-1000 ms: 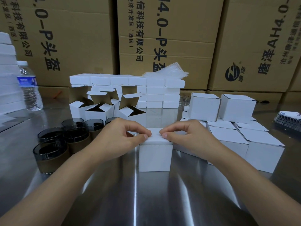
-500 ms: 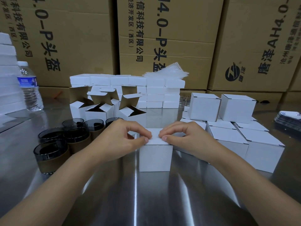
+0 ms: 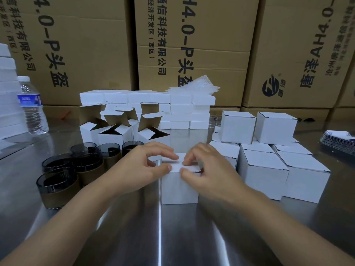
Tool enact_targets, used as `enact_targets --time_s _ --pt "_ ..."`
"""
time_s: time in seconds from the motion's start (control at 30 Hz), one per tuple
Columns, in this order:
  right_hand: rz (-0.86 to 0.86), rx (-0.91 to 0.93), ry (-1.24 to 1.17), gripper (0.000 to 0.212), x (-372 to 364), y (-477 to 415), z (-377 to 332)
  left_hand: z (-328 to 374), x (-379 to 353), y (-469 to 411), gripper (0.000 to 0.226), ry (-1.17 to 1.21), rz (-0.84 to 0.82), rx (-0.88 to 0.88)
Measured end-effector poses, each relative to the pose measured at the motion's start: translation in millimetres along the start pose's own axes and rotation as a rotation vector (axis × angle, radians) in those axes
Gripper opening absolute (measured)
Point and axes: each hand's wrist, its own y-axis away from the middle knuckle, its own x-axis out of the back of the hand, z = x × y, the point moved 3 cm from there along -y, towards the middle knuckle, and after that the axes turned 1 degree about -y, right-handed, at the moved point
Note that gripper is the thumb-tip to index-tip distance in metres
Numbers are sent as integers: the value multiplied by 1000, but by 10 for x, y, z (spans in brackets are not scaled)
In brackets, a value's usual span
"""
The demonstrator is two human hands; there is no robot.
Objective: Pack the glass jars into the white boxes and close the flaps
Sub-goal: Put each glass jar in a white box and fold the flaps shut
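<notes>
Stacked brown cartons (image 3: 194, 45) wall off the far side of a shiny metal table (image 3: 178, 237). At the far left stands a water bottle (image 3: 31, 106). Right of it, near the left edge, a cluster of dark glass jars (image 3: 57, 186) waits unpacked, and just beyond them sit several open boxes (image 3: 115, 129) with flaps raised, backed by a stack of flat white cartons (image 3: 180, 110).

At the middle of the table stands the white box (image 3: 179, 186) in hand. The left hand (image 3: 142, 167) rests at its top left edge, fingers curled, thumb and fingertips pressing on the lid. The right hand (image 3: 207, 167) sits at the top right, thumb and forefinger pinched on the lid's near edge. Neither hand lifts the box; both are partly closed on the top flap. Whether a jar is inside cannot be seen.

The step appears to be tucking the lid shut. To do it well, the tongue likely needs guiding straight into the front slot while the other hand steadies the box, with even pressure so the card does not buckle.

To the right, touching one another, closed boxes (image 3: 263, 167) stand in two layers. At the far right edge lies a pile of cards (image 3: 340, 138).
</notes>
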Motion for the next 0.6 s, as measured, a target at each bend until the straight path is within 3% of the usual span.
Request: enact_targets --time_s 0.1,0.2,0.4,0.5,0.6 --pt "78 5 228 53 -143 91 -154 -55 -2 -16 40 69 7 84" --pt "136 -56 341 65 -277 94 -235 -100 -7 -21 51 155 -17 187" --pt "224 27 275 44 -311 62 -285 -168 -61 2 68 362 -9 271" --pt "349 77 195 42 -132 82 -288 -152 -100 -9 75 617 29 378" --pt "498 76 118 41 166 72 -244 -182 -108 -38 68 668 36 416"
